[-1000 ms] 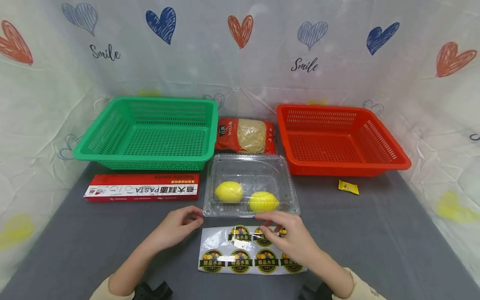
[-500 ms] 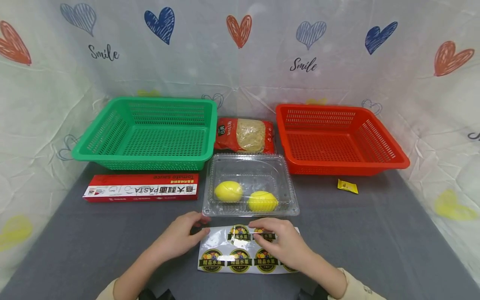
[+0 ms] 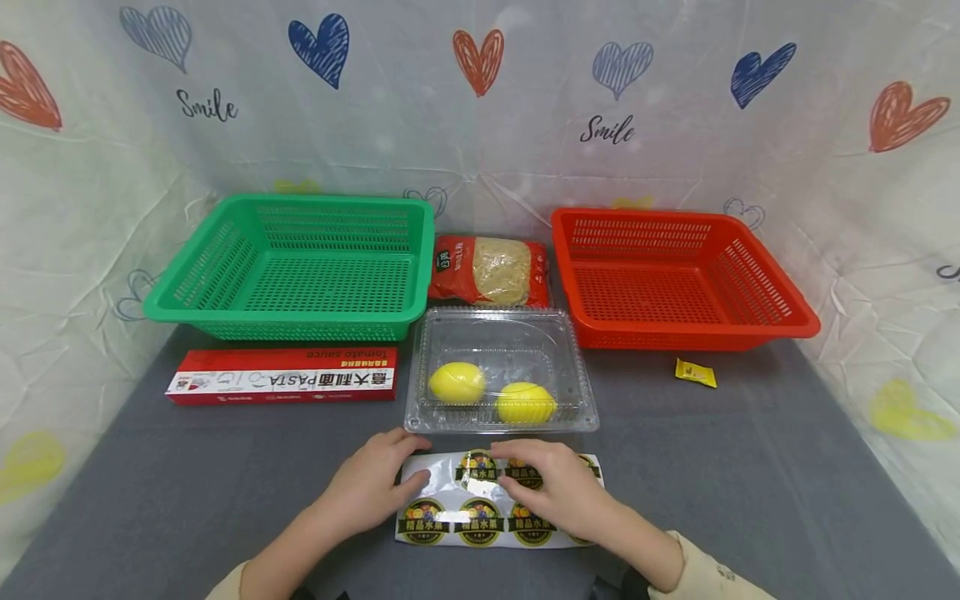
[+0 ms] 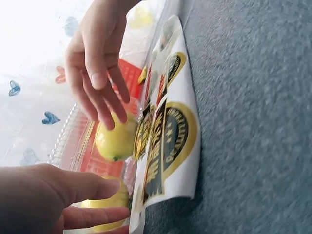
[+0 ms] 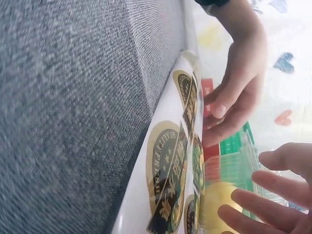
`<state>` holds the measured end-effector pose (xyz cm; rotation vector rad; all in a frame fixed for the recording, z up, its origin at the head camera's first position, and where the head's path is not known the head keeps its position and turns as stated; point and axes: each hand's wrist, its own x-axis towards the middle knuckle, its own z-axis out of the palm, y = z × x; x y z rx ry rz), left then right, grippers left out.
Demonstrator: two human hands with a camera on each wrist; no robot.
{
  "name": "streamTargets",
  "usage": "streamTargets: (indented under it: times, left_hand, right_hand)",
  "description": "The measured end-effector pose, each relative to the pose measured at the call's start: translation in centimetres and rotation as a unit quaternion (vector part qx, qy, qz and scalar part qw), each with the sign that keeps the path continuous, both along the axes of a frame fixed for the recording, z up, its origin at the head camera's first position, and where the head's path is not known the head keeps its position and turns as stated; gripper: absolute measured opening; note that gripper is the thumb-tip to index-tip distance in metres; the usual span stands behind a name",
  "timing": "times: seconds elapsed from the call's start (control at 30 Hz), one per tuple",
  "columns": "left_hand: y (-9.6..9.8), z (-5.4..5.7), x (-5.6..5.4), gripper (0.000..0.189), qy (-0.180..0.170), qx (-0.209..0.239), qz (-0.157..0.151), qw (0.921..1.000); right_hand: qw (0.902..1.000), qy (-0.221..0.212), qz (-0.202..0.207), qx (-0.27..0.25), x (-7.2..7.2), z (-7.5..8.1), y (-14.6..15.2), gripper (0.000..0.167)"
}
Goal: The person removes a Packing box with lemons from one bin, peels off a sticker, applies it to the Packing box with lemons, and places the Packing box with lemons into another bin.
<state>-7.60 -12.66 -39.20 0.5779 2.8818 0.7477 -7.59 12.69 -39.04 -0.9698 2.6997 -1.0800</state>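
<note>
A white sheet of round fruit stickers (image 3: 480,523) lies flat on the grey cloth, its near edge slightly raised in the left wrist view (image 4: 183,146). My left hand (image 3: 372,482) is at the sheet's left edge, fingers loosely spread and holding nothing. Over the sheet's right half hovers my right hand (image 3: 562,490), its thumb and fingers apart; whether they touch the paper I cannot tell. Just beyond both hands sits a lidded clear plastic clamshell box (image 3: 517,333), with one lemon (image 3: 457,383) at its left and another lemon (image 3: 527,403) nearer the front.
A green basket (image 3: 288,317) stands back left, a red basket (image 3: 690,340) back right. Between them lies a red noodle bag (image 3: 491,271). A pasta box (image 3: 285,379) is left of the clamshell; a small yellow packet (image 3: 696,372) lies to the right.
My left hand has moved right and nearer, onto the sticker sheet's left edge. My right hand has slid left and slightly nearer over the sheet. The clamshell and lemons have stayed put.
</note>
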Motion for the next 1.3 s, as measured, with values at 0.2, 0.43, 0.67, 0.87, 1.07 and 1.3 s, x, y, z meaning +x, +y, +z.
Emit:
streamTargets:
  times: [0.2,0.43,0.67,0.87,1.07,1.3]
  left_hand:
    - [0.6,-0.1,0.2,0.034,0.009,-0.035,-0.004,0.9993]
    - [1.0,-0.1,0.1,0.041,0.021,-0.045,-0.033,0.9982]
    - [1.4,-0.2,-0.1,0.046,0.01,-0.06,-0.055,0.9966]
    - [1.6,-0.3,-0.3,0.05,0.001,-0.065,-0.066,0.9957]
    - [1.6,-0.4,-0.3,0.047,0.026,-0.068,-0.074,0.9946]
    - [1.7,-0.3,0.0,0.045,0.053,-0.082,-0.076,0.9923]
  right_hand:
    - [0.9991,-0.025,0.015,0.032,-0.3,-0.1,-0.1,0.036]
    - [0.998,-0.029,0.027,0.05,-0.6,-0.4,-0.2,0.043]
    - [0.9981,-0.023,0.029,0.05,-0.8,-0.7,-0.4,0.045]
    - [0.9969,-0.028,0.024,0.07,-0.9,-0.8,-0.5,0.048]
    - [0.9963,-0.024,0.025,0.079,-1.1,-1.1,-0.6,0.048]
    - [0.9946,-0.015,0.018,0.101,-1.1,-1.1,-0.9,0.049]
